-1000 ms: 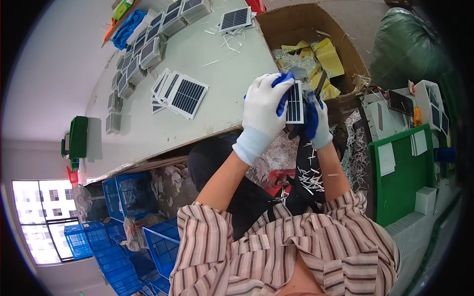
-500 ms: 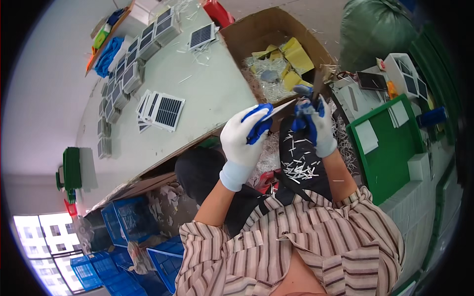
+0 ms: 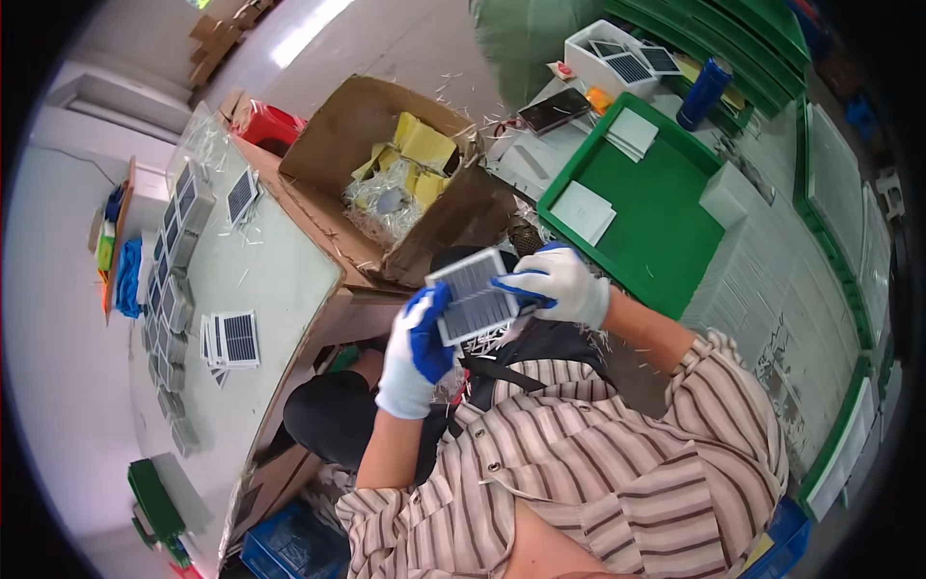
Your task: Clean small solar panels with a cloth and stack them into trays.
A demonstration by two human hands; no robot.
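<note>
Between my gloved hands is a small solar panel (image 3: 475,301) with dark cells and a white frame, its celled face up. My left hand (image 3: 421,340), in a white glove with blue palm and fingers, grips its left edge, thumb on the face. My right hand (image 3: 561,286), gloved alike, closes on the right edge with fingers reaching onto the face. Whether a tool is also in the right palm is hidden. White strips lie on my dark trousers below the panel.
On the left table, a fanned pile of panels (image 3: 236,340) lies near stacked panels (image 3: 174,301). A cardboard box (image 3: 333,145) with clear and yellow scraps stands ahead. To the right, a green tray (image 3: 666,227) holds white cards (image 3: 585,212); a phone (image 3: 555,111) and blue can (image 3: 704,94) lie beyond.
My view has swung to the right. The panel, held edge-on before, is now turned face up. The right hand has come onto it; the dark blade-like tool seen near that hand no longer shows.
</note>
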